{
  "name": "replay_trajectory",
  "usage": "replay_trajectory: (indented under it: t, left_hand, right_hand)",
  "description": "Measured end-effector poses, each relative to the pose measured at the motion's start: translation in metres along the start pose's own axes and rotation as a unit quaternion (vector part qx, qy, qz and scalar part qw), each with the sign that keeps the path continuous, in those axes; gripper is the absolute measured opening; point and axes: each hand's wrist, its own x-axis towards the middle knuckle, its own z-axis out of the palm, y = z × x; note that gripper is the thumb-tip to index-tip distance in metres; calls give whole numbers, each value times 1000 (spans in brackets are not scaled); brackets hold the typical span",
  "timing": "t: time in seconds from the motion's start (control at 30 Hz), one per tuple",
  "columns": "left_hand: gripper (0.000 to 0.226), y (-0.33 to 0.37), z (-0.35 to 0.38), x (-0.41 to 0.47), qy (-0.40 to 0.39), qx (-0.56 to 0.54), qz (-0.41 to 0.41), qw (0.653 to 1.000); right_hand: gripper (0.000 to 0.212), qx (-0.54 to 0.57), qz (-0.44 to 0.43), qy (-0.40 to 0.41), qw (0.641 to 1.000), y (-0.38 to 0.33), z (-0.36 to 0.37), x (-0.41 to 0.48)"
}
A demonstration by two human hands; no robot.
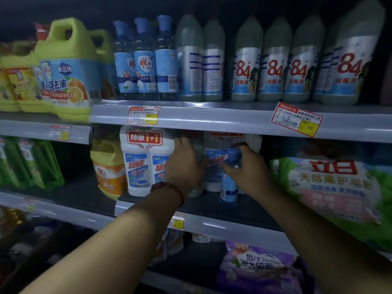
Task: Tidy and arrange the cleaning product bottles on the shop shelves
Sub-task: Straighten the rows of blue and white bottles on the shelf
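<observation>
Right hand (248, 168) grips the blue-capped clear bottle (230, 187) by its neck. The bottle stands roughly upright near the middle shelf's (233, 225) front edge. Left hand (184, 166) is just beside it to the left, against a pale bottle (196, 193); its fingers are hidden, so its grip is unclear. Matching blue-capped bottles (144, 58) stand on the shelf above and to the left, probably where this one goes.

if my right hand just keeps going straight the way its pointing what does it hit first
Likely the white pack right behind the blue-capped bottle that the right hand grips; the bottle would touch it before the fingers. The left hand is close beside, depth unclear.
</observation>
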Motion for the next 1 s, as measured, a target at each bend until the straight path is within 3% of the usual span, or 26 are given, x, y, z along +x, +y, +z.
replay_trajectory:
  t: [0.2, 0.37, 0.5, 0.6, 0.77, 0.87, 1.0]
  left_hand:
    - [62, 13, 6, 6, -39, 44, -44, 997]
    - [58, 9, 11, -24, -82, -19, 23, 996]
    - [48, -1, -11, -42, -28, -126, 0, 992]
    - [54, -12, -40, -45, 2, -204, -22, 979]
    - [58, -21, -104, -41, 46, -225, 3, 973]
    - [53, -22, -145, -35, 75, -229, 2, 971]
    - [54, -25, -193, -21, 137, -221, 4, 966]
  right_hand:
    - [39, -7, -7, -10, 1000, 0, -7, -4]
    - [58, -2, -1, -58, 998, -1, -12, -15]
    - [49, -17, -54, -79, 995, -9, -24, -26]
    - [52, -32, -110, -115, 987, -35, -40, -30]
    - [51, -14, -154, -159, 975, -113, -73, -23]
    - [55, 58, -140, -134, 979, -162, -86, -9]
    - [61, 93, -148, -27, 984, -205, -90, 29]
